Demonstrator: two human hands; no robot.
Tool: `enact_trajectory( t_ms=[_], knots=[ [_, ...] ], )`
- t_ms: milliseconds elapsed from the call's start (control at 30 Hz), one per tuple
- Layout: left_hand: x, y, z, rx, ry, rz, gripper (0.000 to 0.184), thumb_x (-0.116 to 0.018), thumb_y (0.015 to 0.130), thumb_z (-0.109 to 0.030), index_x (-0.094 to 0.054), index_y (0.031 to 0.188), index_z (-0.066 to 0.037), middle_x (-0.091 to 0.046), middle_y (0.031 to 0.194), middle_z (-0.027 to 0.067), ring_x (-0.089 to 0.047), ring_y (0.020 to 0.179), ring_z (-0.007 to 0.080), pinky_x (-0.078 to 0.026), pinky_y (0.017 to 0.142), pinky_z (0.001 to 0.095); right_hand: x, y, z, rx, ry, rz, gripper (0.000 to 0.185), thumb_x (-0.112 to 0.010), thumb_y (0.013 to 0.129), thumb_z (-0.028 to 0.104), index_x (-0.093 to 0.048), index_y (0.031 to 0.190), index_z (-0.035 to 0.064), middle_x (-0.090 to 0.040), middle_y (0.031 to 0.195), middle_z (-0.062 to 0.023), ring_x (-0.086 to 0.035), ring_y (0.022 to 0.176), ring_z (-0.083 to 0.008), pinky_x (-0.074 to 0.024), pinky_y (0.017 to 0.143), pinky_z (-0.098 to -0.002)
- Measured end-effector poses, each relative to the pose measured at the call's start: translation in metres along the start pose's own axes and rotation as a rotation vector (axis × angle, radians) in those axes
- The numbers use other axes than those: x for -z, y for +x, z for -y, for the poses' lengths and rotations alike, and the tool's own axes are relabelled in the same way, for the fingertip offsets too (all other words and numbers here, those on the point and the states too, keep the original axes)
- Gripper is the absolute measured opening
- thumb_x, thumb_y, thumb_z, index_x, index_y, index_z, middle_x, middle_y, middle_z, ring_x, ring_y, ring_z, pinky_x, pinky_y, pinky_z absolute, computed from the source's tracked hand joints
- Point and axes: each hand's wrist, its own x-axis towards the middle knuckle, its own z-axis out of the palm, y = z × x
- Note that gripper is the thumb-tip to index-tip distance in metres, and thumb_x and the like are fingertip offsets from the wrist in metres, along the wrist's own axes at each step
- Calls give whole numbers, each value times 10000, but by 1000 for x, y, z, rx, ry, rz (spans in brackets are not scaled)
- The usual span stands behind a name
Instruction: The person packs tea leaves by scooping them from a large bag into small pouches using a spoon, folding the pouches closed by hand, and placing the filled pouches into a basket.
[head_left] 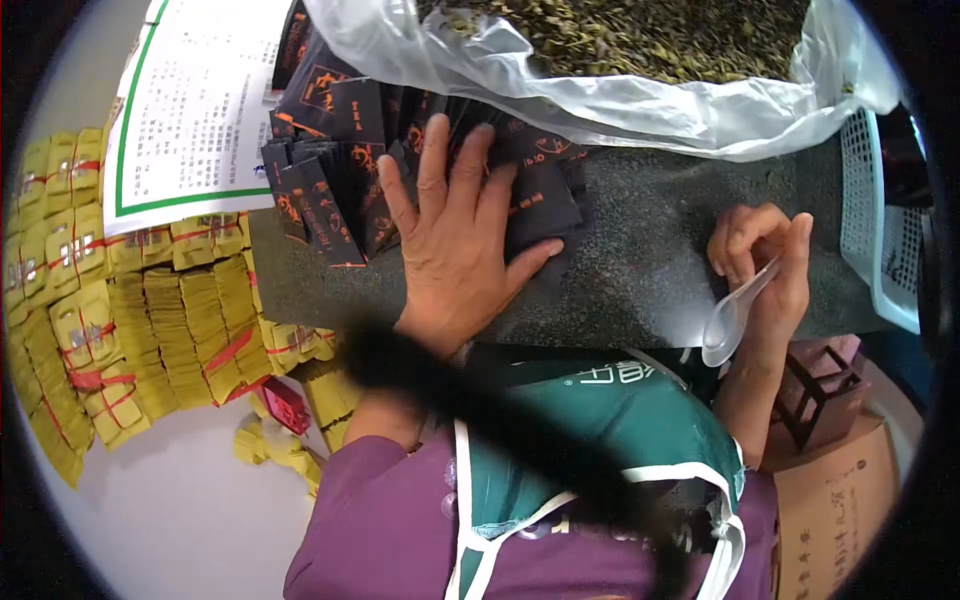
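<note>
My left hand lies palm down with its fingers spread on a loose pile of black tea packets printed in orange. Some of the packets are hidden beneath it. Over the right part of the dark tabletop, my right hand is closed around a clear plastic spoon, whose bowl points down towards the table's near edge. Beyond both hands, an open clear plastic bag holds dry loose tea leaves.
Bundles of yellow packets tied with red bands stand at the left. A green-bordered printed sheet lies partly over them. On the right are a light blue plastic basket and, lower, a cardboard box. A black blurred strap crosses the view.
</note>
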Motion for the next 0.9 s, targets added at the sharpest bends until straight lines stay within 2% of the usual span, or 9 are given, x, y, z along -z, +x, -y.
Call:
enact_trajectory(
  t_ms=[33,100,133,200,233,333,467,700,900],
  knots=[
    [-3,-1,-3,-11,-5,3,752,-774,704,-565,-609,1236,-60,-473,1439,137,-278,1442,410,-70,1172,624,1,0,0,-3,-16,8,642,-241,1087,479,-584,807,13,-351,580,8,-324,547,-114,-284,543,-278],
    [-9,-2,-12,-78,-188,-65,685,-855,617,-411,-621,1161,-67,-551,1294,130,-428,1320,398,-238,1132,579,-1,1,0,-5,-20,12,647,-247,1083,486,-581,800,10,-352,583,4,-323,547,-114,-285,546,-278],
    [-12,-2,-18,-83,-195,-62,685,-855,617,-411,-621,1161,-67,-551,1294,130,-428,1320,398,-238,1132,579,-1,2,1,-5,-24,4,647,-247,1083,486,-581,800,10,-352,583,4,-323,547,-114,-285,546,-278],
    [-19,-1,-31,-117,-464,-45,706,-887,496,-244,-618,1125,-74,-567,1195,120,-520,1172,376,-394,1009,513,0,2,2,-14,-15,-7,650,-245,1083,489,-574,795,8,-348,584,4,-323,547,-113,-286,545,-278],
    [-17,3,-39,-148,-449,-72,751,-882,439,-170,-611,1133,-80,-567,1170,121,-545,1093,367,-443,903,475,-1,2,2,-13,-22,-21,649,-242,1085,485,-564,786,7,-346,585,3,-323,545,-115,-289,550,-282],
    [-22,13,-58,-225,-579,-61,746,-881,454,-198,-608,1138,-79,-570,1159,115,-551,1054,354,-438,883,465,1,4,1,-9,71,1,650,-246,1085,489,-569,792,7,-345,585,2,-319,531,-115,-278,527,-279],
    [-22,23,-68,-223,-616,-122,747,-903,499,-358,-606,1119,-65,-585,1170,109,-561,1032,333,-439,879,439,-1,4,6,-39,165,-39,642,-256,1088,484,-581,803,8,-346,583,0,-307,495,-110,-257,479,-271],
    [-27,23,-53,-251,-664,-273,891,-897,442,-581,-596,1101,-62,-640,1090,116,-619,969,326,-465,836,431,8,3,6,-30,248,-21,534,-270,1098,449,-568,892,58,-339,637,24,-279,464,-76,-249,440,-256],
    [-26,23,-48,-266,-654,-207,784,-870,580,-558,-590,1105,-47,-637,1069,136,-612,965,329,-457,837,428,18,1,2,-35,315,-117,422,-375,1089,399,-587,925,74,-384,717,28,-356,537,-58,-350,533,-221]
  ],
)
